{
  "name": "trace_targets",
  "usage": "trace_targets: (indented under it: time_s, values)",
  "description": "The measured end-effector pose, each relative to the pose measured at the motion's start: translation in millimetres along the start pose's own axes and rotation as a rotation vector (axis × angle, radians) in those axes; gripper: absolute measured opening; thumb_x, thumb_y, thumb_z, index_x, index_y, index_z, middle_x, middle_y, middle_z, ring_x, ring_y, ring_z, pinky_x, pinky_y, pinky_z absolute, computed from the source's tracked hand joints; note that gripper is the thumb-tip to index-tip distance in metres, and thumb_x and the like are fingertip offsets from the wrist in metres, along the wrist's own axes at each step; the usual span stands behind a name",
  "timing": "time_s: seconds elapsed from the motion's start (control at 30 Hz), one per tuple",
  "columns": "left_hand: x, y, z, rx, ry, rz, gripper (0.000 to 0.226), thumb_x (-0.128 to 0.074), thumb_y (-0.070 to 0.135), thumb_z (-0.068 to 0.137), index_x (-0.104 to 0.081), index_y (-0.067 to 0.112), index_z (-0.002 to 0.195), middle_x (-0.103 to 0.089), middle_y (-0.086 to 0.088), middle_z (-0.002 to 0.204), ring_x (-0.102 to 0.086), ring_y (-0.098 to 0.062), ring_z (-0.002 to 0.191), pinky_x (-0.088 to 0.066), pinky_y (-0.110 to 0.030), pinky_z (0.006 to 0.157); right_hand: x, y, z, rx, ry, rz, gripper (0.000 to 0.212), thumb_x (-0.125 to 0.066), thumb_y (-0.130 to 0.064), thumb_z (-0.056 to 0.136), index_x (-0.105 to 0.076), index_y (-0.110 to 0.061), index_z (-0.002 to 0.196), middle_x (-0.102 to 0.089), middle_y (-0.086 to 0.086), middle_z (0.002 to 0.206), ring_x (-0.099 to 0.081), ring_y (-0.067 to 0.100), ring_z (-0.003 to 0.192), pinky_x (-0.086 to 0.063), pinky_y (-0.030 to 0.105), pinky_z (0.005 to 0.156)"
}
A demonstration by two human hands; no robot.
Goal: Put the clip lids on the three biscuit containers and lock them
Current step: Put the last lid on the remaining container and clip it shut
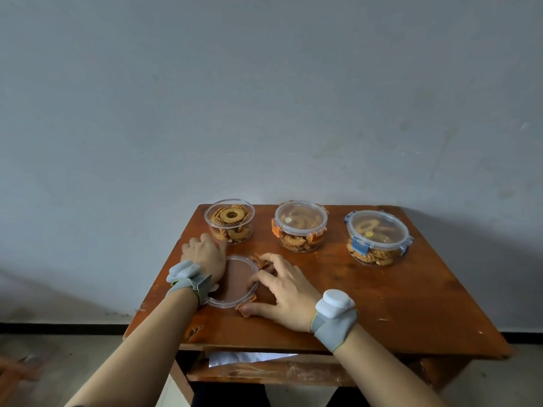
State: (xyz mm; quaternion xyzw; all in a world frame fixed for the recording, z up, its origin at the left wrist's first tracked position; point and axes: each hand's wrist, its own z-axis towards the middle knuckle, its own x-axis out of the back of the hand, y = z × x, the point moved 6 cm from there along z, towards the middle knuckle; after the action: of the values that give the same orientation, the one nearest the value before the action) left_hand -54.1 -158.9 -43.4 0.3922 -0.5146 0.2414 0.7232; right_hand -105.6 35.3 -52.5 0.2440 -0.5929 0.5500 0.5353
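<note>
A clear round lid with orange clips lies flat on the wooden table near the front left. My left hand rests on its left rim. My right hand grips its right rim, thumb on the front clip. Behind the lid stands an uncovered container of ring biscuits. The middle container wears an orange-clip lid, and the right container wears a blue-clip lid.
The small table stands against a plain grey wall. A white sheet of paper lies on the shelf under the tabletop. The table's front edge is chipped on the left. Floor shows on both sides.
</note>
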Motion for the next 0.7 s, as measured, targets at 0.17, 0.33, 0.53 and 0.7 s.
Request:
trace_targets:
  time_s: [0.17, 0.33, 0.53, 0.7]
  values:
    - [11.1, 4.7, 14.2, -0.009, -0.052, -0.288, 0.049, -0.041, 0.053, 0.098, -0.054, 0.008, 0.086, -0.069, -0.014, 0.082, -0.065, -0.032, 0.070, -0.053, -0.040, 0.066, 7.5, -5.2, -5.3, 0.045, 0.043, -0.034, 0.067, -0.042, -0.078, 0.082, -0.053, -0.025, 0.120, -0.035, -0.002, 0.149, -0.028, 0.018, 0.137, -0.033, 0.043, 0.109]
    - [21.4, -1.1, 17.2, 0.130, -0.213, -0.551, 0.051, -0.042, 0.047, 0.100, -0.057, 0.002, 0.083, -0.064, -0.011, 0.059, -0.056, -0.021, 0.040, -0.049, -0.028, 0.047, 21.5, -12.3, -4.5, 0.145, 0.126, -0.140, 0.067, -0.054, -0.067, 0.083, -0.041, -0.028, 0.136, -0.035, 0.000, 0.151, -0.031, 0.020, 0.136, -0.035, 0.038, 0.109]
    - [35.5, 9.0, 3.6, 0.036, -0.424, -0.645, 0.045, -0.043, 0.047, 0.100, -0.061, 0.006, 0.106, -0.065, -0.009, 0.094, -0.060, -0.022, 0.078, -0.048, -0.029, 0.065, 54.9, -19.5, 9.0, 0.229, 0.472, -0.097, 0.054, -0.071, -0.006, 0.077, -0.052, -0.023, 0.124, -0.065, 0.003, 0.116, -0.061, 0.026, 0.109, -0.051, 0.042, 0.094]
    - [39.8, 15.1, -9.4, -0.074, -0.643, -1.085, 0.062, -0.041, 0.069, 0.090, -0.067, 0.023, 0.122, -0.060, -0.006, 0.134, -0.056, -0.023, 0.123, -0.040, -0.042, 0.110, 74.5, -10.0, 28.5, 0.075, 0.551, 0.007, 0.032, -0.041, -0.037, 0.097, -0.047, -0.029, 0.127, -0.068, -0.003, 0.099, -0.067, 0.019, 0.078, -0.053, 0.029, 0.061]
